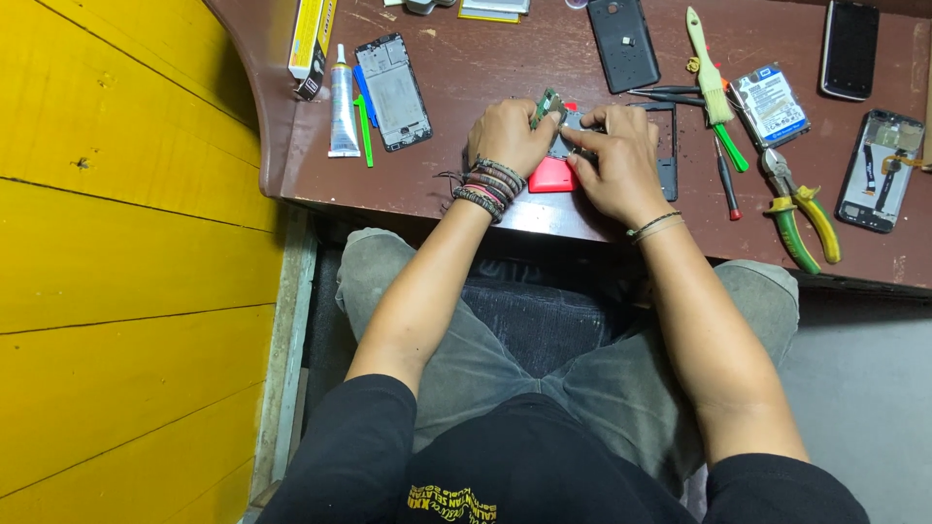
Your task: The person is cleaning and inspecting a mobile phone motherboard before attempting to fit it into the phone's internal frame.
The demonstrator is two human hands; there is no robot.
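Left hand (507,136) pinched green circuit board (549,105), tilted upright; right hand (614,160) pressed on dark phone frame (665,146) just beside; red case (553,176) beneath.

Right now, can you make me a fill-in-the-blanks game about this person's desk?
1. The left hand pinches a small green ____ board.
2. Under both hands lies a flat ____ plastic piece.
3. The pliers on the brown wooden desk have green and ____ handles.
4. The right hand wears thin bands on its ____.

Missing words: circuit; red; yellow; wrist
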